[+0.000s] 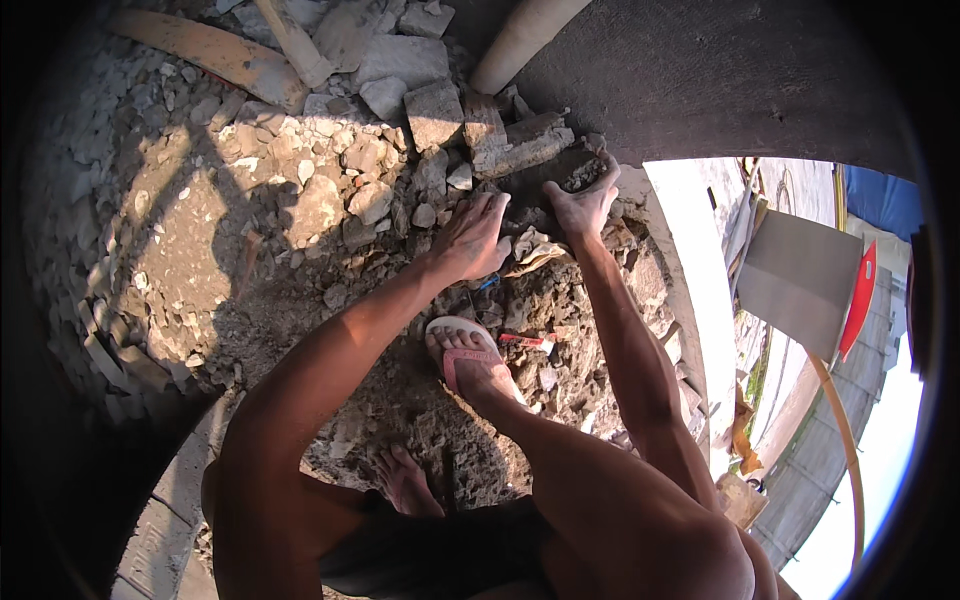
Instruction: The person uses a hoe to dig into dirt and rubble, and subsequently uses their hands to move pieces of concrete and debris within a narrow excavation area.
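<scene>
Between my hands lies a dark, flat-looking chunk of rubble [532,190], partly in shadow against the rubble pile. My right hand [587,208] grips its right end, thumb on the near side and fingers curling over the far edge. My left hand [474,238] is at the chunk's left side, its fingers stretched forward and its thumb apart; whether the fingertips touch the chunk is hard to tell. A crumpled pale scrap [537,252] sits just below the chunk. Beyond it is a broken block with mortar [525,150].
Loose stones [370,200] and larger concrete pieces [435,112] cover the ground to the left and ahead. A wooden pole [520,45] stands by a dark wall [740,80]. One foot wears a pink sandal [468,352]; a red-and-white wrapper [527,342] lies near it.
</scene>
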A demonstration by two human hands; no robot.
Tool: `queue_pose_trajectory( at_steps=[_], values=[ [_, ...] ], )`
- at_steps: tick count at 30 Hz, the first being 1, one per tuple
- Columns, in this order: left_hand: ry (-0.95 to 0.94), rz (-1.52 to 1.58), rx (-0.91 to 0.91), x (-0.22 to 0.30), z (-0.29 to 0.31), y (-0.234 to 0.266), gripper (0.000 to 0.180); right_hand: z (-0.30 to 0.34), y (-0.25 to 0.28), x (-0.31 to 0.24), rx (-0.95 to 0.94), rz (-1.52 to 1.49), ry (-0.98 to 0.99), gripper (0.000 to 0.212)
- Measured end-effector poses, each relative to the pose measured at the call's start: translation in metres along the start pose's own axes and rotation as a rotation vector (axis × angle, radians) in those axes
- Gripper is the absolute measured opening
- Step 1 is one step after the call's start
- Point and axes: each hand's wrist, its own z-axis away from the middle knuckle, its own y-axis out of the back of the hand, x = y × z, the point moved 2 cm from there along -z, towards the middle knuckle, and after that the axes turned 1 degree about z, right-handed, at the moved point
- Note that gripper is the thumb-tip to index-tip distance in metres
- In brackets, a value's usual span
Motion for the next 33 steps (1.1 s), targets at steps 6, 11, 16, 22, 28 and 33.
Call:
queue_pose_trajectory(
  at_steps=[6, 11, 16, 22, 28, 33],
  values=[
    [0.203, 0.349, -0.03, 0.028, 0.002, -0.059, 0.03, 0.009, 0.017, 0.035, -0.003, -0.286, 0.055, 0.097],
    [0.1, 0.372, 0.106, 0.062, 0.062, -0.077, 0.079, 0.01, 0.029, 0.036, 0.02, -0.493, -0.009, 0.102],
    [0.203, 0.165, 0.035, 0.073, 0.082, -0.084, 0.112, 0.03, 0.036, 0.019, -0.089, -1.038, -0.337, 0.076],
    [0.183, -0.201, 0.334, 0.072, 0.055, -0.105, 0.057, 0.048, -0.014, -0.041, -0.391, -0.815, -0.031, 0.081],
    [0.24, 0.033, 0.428, 0.063, 0.072, -0.089, 0.049, 0.162, -0.105, -0.147, -0.91, -0.844, 0.392, 0.072],
    [0.263, 0.106, 0.534, 0.053, 0.072, -0.075, 0.044, 0.256, -0.131, -0.236, -1.204, -0.872, -0.012, 0.067]
  ],
)
